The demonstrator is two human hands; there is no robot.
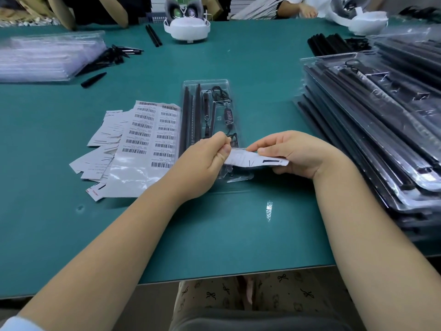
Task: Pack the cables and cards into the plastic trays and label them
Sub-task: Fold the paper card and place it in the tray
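A clear plastic tray (191, 87) lies lengthwise at the table's centre, holding black strips, a coiled cable (220, 93) and a small controller. Over its near end, both my hands hold a white printed card (253, 160). My left hand (205, 158) pinches the card's left end. My right hand (293, 152) grips its right end between thumb and fingers. To the tray's left lies a sheet of barcode labels (152, 130) on top of several loose white cards (105, 132).
A tall stack of filled clear trays (381, 130) takes up the right side. A pile of empty trays (47, 56) sits far left beside loose black pieces (93, 80). A white headset stand (187, 29) stands at the back. Another person's hand (307, 9) shows far right.
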